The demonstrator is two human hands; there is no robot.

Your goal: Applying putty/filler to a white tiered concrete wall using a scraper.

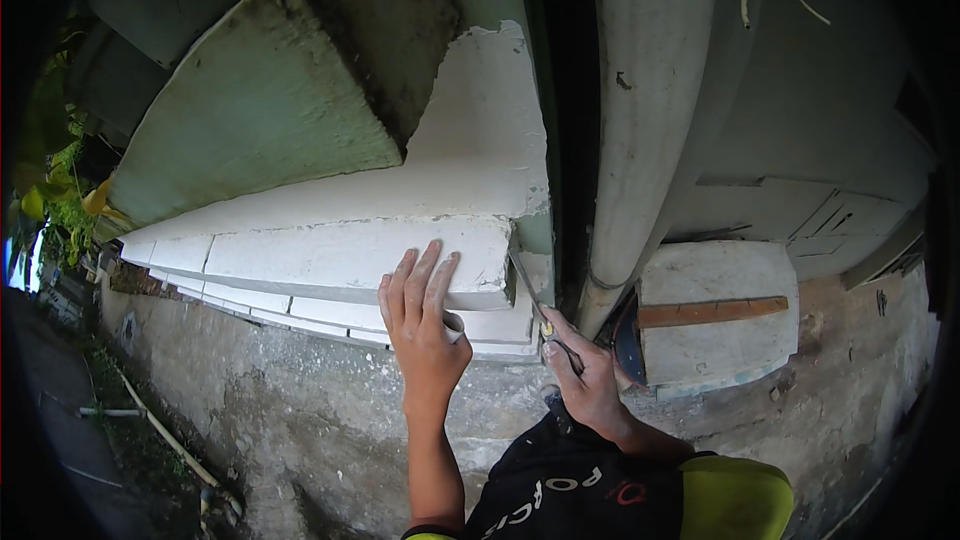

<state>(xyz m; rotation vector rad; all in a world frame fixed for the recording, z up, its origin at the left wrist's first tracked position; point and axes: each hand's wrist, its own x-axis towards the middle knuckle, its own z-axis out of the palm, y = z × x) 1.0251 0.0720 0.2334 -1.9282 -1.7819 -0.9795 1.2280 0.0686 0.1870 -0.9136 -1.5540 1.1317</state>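
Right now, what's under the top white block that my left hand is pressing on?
Under the top white block lie more courses of white blocks. The left hand covers part of that joint; the mortar there cannot be seen.

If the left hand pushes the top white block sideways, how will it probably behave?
The top white block is thick and brick-shaped, so it probably stays stiff and slides rather than rolls. It lies flat on the lower blocks, so tipping seems unlikely. Its chipped corner near the metal tool suggests crumbly edges under the left hand.
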